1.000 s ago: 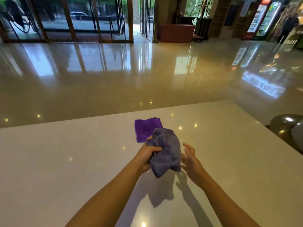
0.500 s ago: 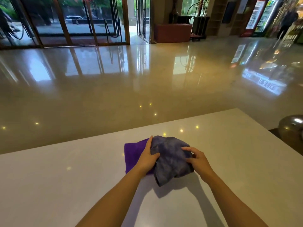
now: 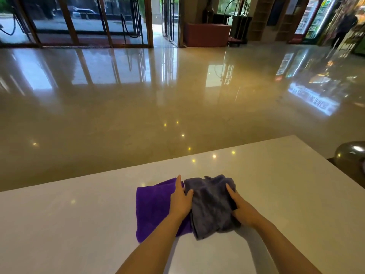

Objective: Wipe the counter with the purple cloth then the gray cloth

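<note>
The purple cloth (image 3: 154, 208) lies flat and folded on the white counter (image 3: 79, 224), left of centre. The gray cloth (image 3: 211, 204) lies rumpled beside it, overlapping its right edge. My left hand (image 3: 180, 200) rests flat where the two cloths meet, thumb on the gray one. My right hand (image 3: 240, 208) presses on the gray cloth's right side, with its fingers curled into the fabric.
The counter's far edge (image 3: 217, 153) runs across the view, and beyond it lies a glossy lobby floor (image 3: 158, 95). A rounded metal object (image 3: 351, 153) sits past the counter's right corner. Glass doors and drink coolers stand far off.
The gray cloth, held up in my left hand a second ago, now lies spread on the counter beside the purple one. Both hands have come down onto it.
</note>
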Tool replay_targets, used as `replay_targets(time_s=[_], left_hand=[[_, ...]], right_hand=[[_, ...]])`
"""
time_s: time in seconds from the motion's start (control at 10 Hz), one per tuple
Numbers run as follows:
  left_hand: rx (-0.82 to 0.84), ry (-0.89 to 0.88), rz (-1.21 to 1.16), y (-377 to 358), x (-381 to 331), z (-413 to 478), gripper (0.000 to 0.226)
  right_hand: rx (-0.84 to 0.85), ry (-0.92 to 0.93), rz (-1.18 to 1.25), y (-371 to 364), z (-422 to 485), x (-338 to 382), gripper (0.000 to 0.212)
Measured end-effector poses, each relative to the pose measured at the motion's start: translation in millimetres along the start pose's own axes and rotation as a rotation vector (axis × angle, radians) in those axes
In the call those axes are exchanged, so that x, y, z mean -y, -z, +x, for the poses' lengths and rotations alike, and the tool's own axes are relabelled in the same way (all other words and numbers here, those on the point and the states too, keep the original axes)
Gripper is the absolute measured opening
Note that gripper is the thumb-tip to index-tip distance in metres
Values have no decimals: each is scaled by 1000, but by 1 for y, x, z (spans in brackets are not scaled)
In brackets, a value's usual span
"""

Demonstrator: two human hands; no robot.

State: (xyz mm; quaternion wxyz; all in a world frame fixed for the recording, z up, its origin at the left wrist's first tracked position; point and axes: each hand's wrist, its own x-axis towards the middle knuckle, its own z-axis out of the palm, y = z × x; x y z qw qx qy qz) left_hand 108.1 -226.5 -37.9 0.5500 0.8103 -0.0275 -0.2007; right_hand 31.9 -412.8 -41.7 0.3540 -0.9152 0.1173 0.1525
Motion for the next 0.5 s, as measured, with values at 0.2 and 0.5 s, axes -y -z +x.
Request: replay_targets(time_s=[0.2, 0.5], left_hand=[[-124, -44, 181, 5, 4, 0, 60], [-136, -361, 798, 60, 14, -47, 58]], right_hand=[[2, -122, -89, -3, 1, 2, 74], [-315, 4, 138, 34, -59, 79, 50]])
